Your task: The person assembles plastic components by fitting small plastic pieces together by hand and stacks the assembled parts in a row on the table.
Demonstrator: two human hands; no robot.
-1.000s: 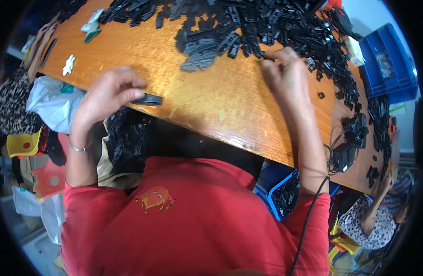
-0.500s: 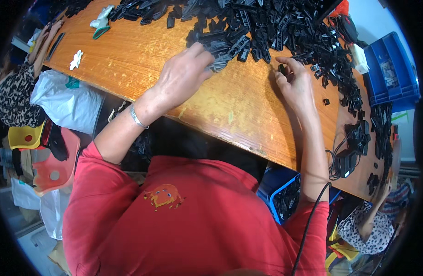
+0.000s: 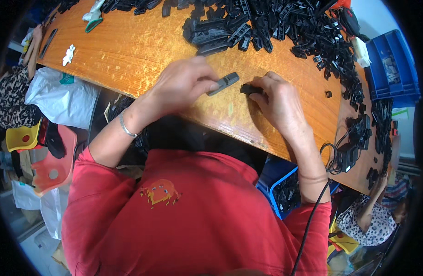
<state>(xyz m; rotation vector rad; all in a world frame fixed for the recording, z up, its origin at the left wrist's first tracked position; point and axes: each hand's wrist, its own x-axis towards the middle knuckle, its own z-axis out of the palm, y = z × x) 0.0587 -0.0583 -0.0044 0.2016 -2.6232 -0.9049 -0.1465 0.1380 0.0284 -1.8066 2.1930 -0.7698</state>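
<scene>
Between the thumb and fingers of my left hand [image 3: 186, 83] is a long, narrow dark plastic piece [image 3: 227, 81] with a slot in its face; it points up and to the right. My right hand [image 3: 281, 99] is closed on a small black plastic part [image 3: 249, 89], whose end sticks out toward the long piece. A short gap separates the two parts. Both hands are over the wooden table [image 3: 142, 50], near its front edge. Just beyond them lies a large heap of black plastic pieces [image 3: 211, 34].
A blue bin [image 3: 393, 69] stands at the right. Black adapters with cables [image 3: 347, 156] lie near the table's right corner. A single small black part [image 3: 328, 94] rests right of my hand. People sit at far left and right. A blue crate [image 3: 272, 195] stands below the table edge.
My left hand has drawn back from the heap with a long plastic piece. My right hand has moved left and nearer, bringing a small black part close to it.
</scene>
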